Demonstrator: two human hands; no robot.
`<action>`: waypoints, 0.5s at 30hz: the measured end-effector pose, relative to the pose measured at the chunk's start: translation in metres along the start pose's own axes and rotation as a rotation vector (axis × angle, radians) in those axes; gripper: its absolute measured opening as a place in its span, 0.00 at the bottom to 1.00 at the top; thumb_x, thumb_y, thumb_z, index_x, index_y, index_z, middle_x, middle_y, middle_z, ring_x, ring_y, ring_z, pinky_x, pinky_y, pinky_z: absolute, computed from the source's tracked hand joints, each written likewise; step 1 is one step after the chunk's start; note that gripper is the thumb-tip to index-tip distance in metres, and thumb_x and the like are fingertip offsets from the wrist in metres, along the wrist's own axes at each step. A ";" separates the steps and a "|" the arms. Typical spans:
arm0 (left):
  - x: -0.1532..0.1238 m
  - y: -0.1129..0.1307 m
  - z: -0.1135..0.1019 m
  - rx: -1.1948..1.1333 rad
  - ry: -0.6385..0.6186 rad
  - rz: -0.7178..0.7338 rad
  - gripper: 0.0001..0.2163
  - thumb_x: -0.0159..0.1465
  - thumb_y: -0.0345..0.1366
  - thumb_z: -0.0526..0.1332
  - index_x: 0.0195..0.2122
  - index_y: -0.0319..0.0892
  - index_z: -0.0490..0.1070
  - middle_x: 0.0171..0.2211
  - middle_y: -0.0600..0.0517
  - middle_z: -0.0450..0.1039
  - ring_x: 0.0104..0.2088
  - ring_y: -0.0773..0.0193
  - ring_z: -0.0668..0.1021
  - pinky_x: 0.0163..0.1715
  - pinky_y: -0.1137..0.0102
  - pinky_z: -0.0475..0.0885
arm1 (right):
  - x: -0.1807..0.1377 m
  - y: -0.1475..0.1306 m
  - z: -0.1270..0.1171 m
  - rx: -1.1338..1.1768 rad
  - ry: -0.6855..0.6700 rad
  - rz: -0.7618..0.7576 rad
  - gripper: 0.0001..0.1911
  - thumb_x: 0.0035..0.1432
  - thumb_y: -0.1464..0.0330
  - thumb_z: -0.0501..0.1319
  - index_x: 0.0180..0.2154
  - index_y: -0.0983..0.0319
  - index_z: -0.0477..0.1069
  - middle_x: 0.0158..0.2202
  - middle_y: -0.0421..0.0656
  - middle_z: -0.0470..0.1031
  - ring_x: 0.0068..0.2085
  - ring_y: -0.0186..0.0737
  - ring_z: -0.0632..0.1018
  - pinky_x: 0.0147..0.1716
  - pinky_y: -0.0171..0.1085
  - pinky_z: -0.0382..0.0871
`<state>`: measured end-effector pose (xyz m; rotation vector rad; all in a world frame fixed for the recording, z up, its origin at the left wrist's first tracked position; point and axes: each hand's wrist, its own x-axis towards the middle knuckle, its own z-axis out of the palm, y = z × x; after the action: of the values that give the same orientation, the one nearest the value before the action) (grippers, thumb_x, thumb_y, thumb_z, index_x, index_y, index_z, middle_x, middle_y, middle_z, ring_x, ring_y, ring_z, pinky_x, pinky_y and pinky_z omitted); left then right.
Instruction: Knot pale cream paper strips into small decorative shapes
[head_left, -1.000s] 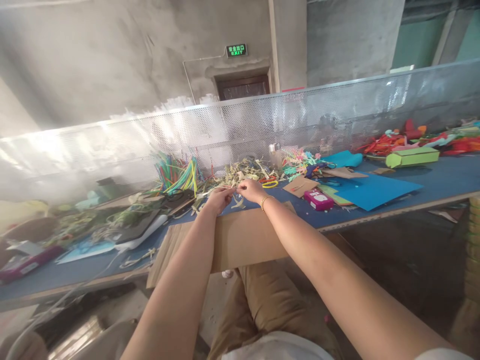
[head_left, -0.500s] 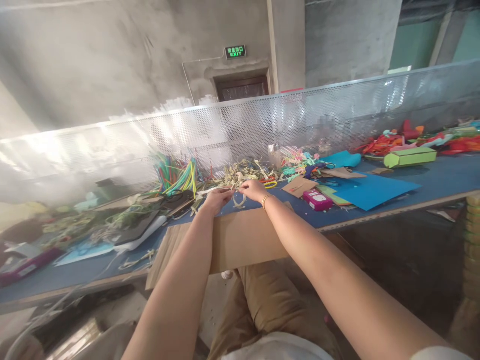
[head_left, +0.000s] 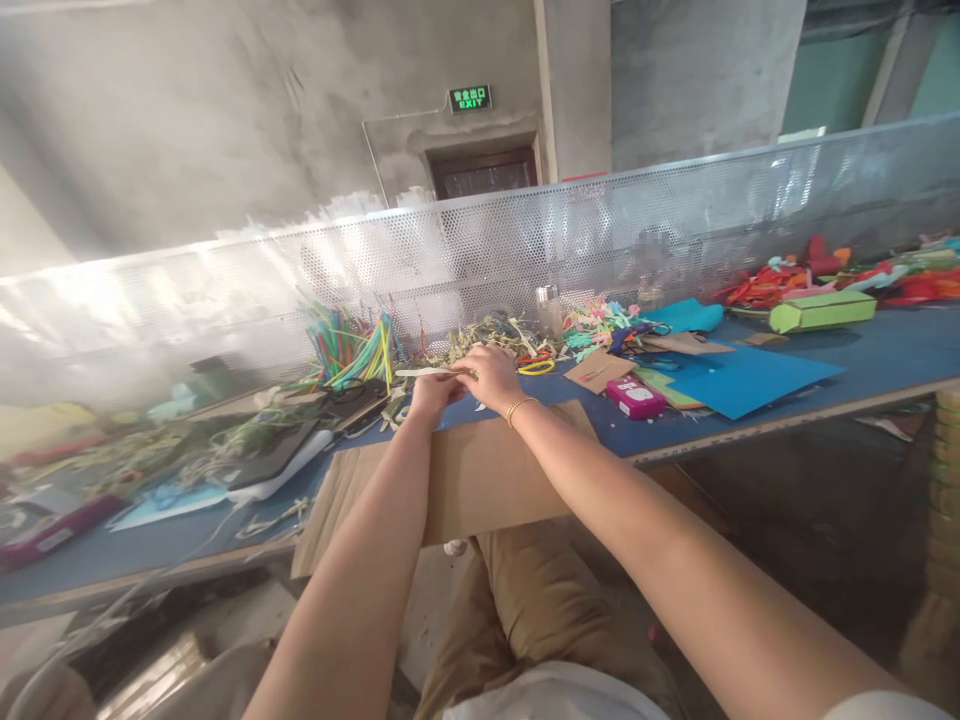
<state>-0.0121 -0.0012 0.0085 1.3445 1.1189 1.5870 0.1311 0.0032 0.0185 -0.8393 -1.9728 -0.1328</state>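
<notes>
My left hand [head_left: 434,394] is closed in a pinch on a thin pale strip [head_left: 417,373], whose free end sticks out to the left. My right hand [head_left: 491,378], with a gold bracelet at the wrist, is pressed up against the left fingertips. Its fingers are closed at the strip's right end, and its back hides most of what lies between the hands. Below both hands a sheet of brown cardboard [head_left: 487,485] reaches over the table's front edge. A heap of dry-looking greenish strips [head_left: 480,335] lies just beyond the hands.
On the blue table [head_left: 750,435], yellow-handled scissors [head_left: 537,368], a purple box [head_left: 635,398] and blue sheets [head_left: 750,378] lie to the right. Colourful thin stems [head_left: 352,350] stand at the back left. A perforated metal screen [head_left: 487,250] runs behind everything.
My right hand has moved left and turned over the left fingertips. The pale loop that hung below the hands is now out of sight. The left hand has barely moved.
</notes>
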 end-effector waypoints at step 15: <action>0.002 -0.001 -0.001 0.059 0.038 0.117 0.06 0.41 0.26 0.66 0.18 0.38 0.70 0.15 0.57 0.64 0.17 0.72 0.65 0.18 0.76 0.62 | 0.004 0.002 0.008 0.129 0.012 -0.109 0.04 0.58 0.71 0.60 0.32 0.60 0.73 0.34 0.41 0.74 0.39 0.38 0.72 0.41 0.35 0.60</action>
<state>-0.0130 0.0013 0.0083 1.4474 1.1359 1.6818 0.1253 0.0103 0.0172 -0.6471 -1.9937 -0.0729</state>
